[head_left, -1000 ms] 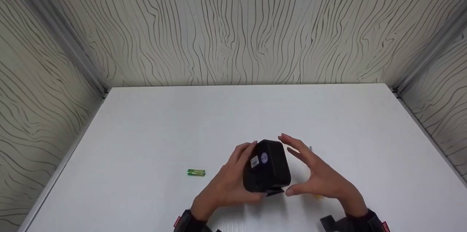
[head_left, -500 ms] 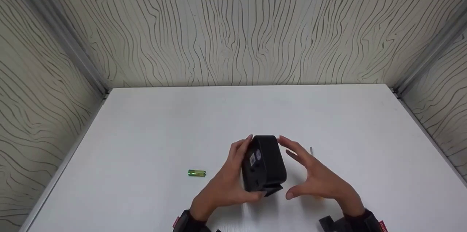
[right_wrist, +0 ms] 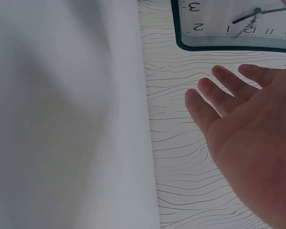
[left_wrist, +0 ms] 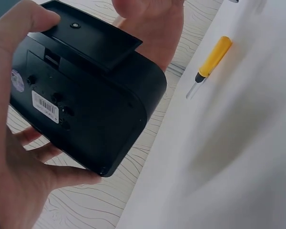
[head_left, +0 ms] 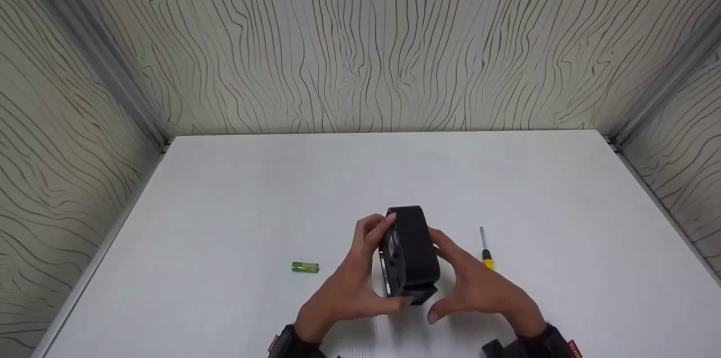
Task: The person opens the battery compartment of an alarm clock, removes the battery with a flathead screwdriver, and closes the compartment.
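A black table clock (head_left: 414, 245) is held up and tilted above the white table by my left hand (head_left: 352, 287). The left thumb presses by a black flap (left_wrist: 93, 38) with a small screw, while the left fingers grip the opposite edge. Its back, with a barcode label (left_wrist: 45, 107) and small knobs, faces the left wrist camera. The numbered dial (right_wrist: 219, 19) shows in the right wrist view. My right hand (head_left: 479, 285) is beside the clock, fingers extended and thumb spread apart; in the right wrist view its fingers are clear of the dial.
A green battery (head_left: 305, 267) lies on the white table (head_left: 225, 206) left of my left hand. A yellow-handled screwdriver (head_left: 486, 255) lies beyond my right hand, which partly covers it in the head view. Wood-grain panels (head_left: 349, 43) enclose the table.
The clock has turned in my left hand, so its narrow side faces the head camera more. My right hand has shifted slightly left and down, uncovering more of the screwdriver.
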A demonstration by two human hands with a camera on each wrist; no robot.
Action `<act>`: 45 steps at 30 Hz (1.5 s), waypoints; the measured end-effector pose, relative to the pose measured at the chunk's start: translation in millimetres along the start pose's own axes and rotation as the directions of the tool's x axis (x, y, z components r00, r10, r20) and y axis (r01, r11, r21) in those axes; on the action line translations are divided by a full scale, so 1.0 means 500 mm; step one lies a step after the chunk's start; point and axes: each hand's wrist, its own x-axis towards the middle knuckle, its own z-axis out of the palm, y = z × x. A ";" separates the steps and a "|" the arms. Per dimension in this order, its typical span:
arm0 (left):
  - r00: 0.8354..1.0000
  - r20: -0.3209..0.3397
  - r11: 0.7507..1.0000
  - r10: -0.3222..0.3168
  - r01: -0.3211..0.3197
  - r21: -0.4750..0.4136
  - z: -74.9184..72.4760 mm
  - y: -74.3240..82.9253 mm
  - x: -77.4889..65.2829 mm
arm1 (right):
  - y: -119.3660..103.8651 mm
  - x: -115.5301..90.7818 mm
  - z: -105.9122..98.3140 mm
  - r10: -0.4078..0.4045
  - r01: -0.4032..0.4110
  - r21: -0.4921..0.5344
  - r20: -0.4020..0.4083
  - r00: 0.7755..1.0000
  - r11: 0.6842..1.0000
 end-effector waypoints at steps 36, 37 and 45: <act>0.997 0.017 0.994 0.074 -0.072 -0.084 -0.005 0.007 0.001 | -0.006 0.012 0.009 -0.129 0.126 -0.042 -0.066 0.990 0.991; 0.997 0.018 0.994 0.075 -0.073 -0.083 -0.006 0.007 0.001 | -0.006 0.012 0.008 -0.133 0.130 -0.042 -0.071 0.989 0.991; 0.999 0.035 0.997 0.032 -0.030 -0.072 -0.009 0.004 -0.002 | -0.008 0.006 -0.005 -0.198 0.191 -0.072 -0.113 0.974 0.979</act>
